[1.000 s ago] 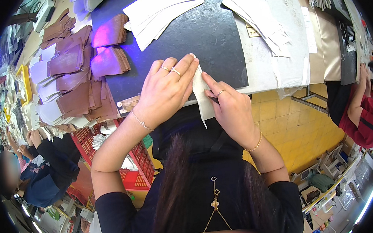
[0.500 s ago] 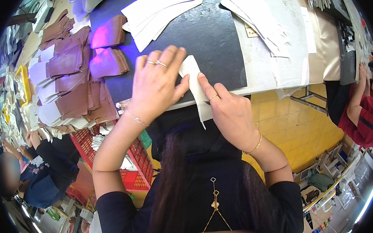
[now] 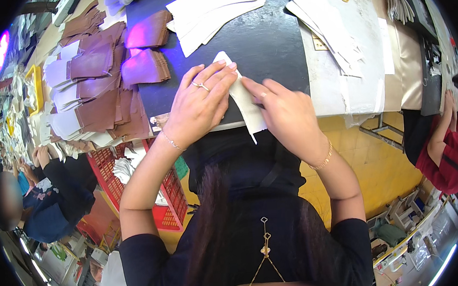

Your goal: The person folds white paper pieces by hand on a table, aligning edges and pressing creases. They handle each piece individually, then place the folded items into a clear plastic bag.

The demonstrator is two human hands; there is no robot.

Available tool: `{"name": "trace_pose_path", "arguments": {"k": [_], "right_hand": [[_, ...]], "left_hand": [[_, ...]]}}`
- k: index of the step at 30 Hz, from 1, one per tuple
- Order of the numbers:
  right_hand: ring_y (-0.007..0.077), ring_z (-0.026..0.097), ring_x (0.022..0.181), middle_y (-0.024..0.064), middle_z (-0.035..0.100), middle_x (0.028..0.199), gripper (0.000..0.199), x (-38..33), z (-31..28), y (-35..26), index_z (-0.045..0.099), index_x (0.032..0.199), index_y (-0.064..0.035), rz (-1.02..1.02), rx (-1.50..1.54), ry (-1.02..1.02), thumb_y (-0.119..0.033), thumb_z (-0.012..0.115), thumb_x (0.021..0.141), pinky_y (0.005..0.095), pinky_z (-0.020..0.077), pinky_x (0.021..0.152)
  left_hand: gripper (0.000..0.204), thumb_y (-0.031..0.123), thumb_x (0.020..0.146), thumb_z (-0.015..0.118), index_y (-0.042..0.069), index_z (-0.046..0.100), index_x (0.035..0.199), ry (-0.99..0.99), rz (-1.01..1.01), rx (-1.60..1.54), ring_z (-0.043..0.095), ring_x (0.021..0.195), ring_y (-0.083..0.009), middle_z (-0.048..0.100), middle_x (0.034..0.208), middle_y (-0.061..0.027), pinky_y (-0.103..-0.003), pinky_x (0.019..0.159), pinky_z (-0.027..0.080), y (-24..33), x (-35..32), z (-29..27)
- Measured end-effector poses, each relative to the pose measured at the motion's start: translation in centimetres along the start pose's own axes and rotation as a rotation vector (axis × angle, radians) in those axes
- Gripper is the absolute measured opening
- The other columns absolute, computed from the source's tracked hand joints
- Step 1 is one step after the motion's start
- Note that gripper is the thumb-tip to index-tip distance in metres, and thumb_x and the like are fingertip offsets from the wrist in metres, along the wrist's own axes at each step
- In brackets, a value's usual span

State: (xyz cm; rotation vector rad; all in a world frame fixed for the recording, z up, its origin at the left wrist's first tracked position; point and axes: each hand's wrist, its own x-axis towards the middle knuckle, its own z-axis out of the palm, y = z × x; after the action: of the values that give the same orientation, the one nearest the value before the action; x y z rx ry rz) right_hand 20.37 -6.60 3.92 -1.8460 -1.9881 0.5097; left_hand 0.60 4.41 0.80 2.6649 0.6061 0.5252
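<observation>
Both hands' fingers (image 3: 223, 74) atop white strip (image 3: 248, 107)

Person: black short-sleeved top, long dark hair, gold pendant chain (image 3: 266, 246). Left hand (image 3: 200, 105): ring, thin bracelet. Right hand (image 3: 285, 112): gold beaded bracelet, possibly a chain.

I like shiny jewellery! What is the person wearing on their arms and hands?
The left hand has a thin ring on one finger and a fine chain bracelet at the wrist. The right hand has a gold bracelet at its wrist. Black sleeves cover only the upper arms; the forearms are bare.
</observation>
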Motion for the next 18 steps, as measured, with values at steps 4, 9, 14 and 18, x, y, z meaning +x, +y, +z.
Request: {"name": "trace_pose_path", "arguments": {"k": [4, 9, 14, 18], "right_hand": [[0.0282, 0.065, 0.063, 0.0061, 0.059, 0.085, 0.050, -3.4, -1.3, -0.5, 0.067, 0.134, -0.0138, 0.084, 0.080, -0.025, -0.003, 0.066, 0.085, 0.0391, 0.0527, 0.055], [0.0237, 0.062, 0.060, 0.0044, 0.055, 0.085, 0.054, -5.8, -1.9, -1.0, 0.067, 0.136, -0.0149, 0.098, -0.027, -0.089, -0.004, 0.069, 0.084, 0.0353, 0.0514, 0.055], [0.0206, 0.062, 0.061, 0.0037, 0.054, 0.085, 0.054, -6.2, -2.4, -0.7, 0.067, 0.137, -0.0150, 0.063, -0.069, -0.107, -0.002, 0.066, 0.085, 0.0332, 0.0508, 0.055], [0.0195, 0.063, 0.062, 0.0032, 0.055, 0.086, 0.053, -6.2, -2.4, -0.6, 0.067, 0.137, -0.0151, 0.055, -0.086, -0.114, -0.003, 0.065, 0.085, 0.0330, 0.0508, 0.055]], "left_hand": [[0.049, 0.012, 0.086, 0.072, 0.009, 0.063, 0.134, -0.033, -0.005, 0.057, 0.057, 0.132, -0.0239, 0.064, 0.138, -0.0050, -0.046, 0.112, 0.041, 0.3, -0.1, 0.1], [0.045, 0.019, 0.088, 0.072, 0.013, 0.066, 0.132, -0.090, -0.003, 0.122, 0.054, 0.134, -0.0244, 0.062, 0.140, -0.0049, -0.047, 0.112, 0.039, 0.7, 0.0, 0.0], [0.043, 0.025, 0.088, 0.073, 0.020, 0.068, 0.131, -0.146, 0.004, 0.131, 0.051, 0.137, -0.0278, 0.059, 0.144, -0.0073, -0.051, 0.113, 0.037, 0.9, -0.1, -0.3], [0.042, 0.030, 0.087, 0.074, 0.026, 0.069, 0.129, -0.186, 0.017, 0.115, 0.047, 0.140, -0.0316, 0.054, 0.149, -0.0106, -0.054, 0.114, 0.035, 1.1, -0.1, -0.6]]}}
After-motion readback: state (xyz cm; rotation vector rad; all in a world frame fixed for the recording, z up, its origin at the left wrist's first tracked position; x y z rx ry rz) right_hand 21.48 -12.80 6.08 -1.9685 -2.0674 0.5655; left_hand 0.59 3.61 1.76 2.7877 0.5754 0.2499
